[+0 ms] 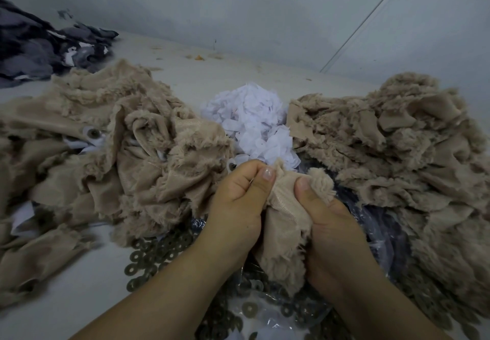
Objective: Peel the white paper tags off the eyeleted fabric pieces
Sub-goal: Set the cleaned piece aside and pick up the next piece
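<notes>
A: Holding what, and where?

B: Both hands, left and right, pinching one tan fabric piece near the desk's front edge, between two piles.

A: Handling?

B: Probably light, floppy, fuzzy. Best gripped by the smooth backing; no tag visible on it.

Dark grey cloth heap, scattered metal washers.

Left hand: fingers curled, thumb pinching fabric piece at its left. Right hand: curled, thumb pressing its right edge. Forearms bare, converging.
</notes>
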Demonstrator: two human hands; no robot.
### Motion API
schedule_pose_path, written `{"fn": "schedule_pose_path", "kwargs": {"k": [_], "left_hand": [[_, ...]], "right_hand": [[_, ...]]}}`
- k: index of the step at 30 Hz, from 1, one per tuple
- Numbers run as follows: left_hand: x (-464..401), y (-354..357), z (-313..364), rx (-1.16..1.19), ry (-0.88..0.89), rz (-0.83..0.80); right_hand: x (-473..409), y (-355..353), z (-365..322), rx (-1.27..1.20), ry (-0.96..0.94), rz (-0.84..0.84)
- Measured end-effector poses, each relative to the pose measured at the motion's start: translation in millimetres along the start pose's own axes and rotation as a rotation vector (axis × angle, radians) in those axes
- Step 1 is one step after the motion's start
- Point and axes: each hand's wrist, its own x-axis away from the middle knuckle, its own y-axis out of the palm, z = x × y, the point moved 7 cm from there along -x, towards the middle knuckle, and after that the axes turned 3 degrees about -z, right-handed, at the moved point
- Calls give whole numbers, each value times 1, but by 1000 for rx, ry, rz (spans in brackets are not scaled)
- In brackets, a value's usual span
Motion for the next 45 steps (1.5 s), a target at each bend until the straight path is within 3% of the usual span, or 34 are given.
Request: {"fn": "schedule_pose_path", "kwargs": {"k": [10,19,30,45], "left_hand": [[1,-1,7,-67,34,7],[3,2,18,-270,124,24],[5,2,18,-211,129,61],[5,2,16,-188,153,55]], "right_hand": [[-2,-4,-1,131,-81,-4],[-2,-6,-3,253,-95,0],[0,0,15,-88,191,-31],[-1,1,16,-113,162,-62]]}}
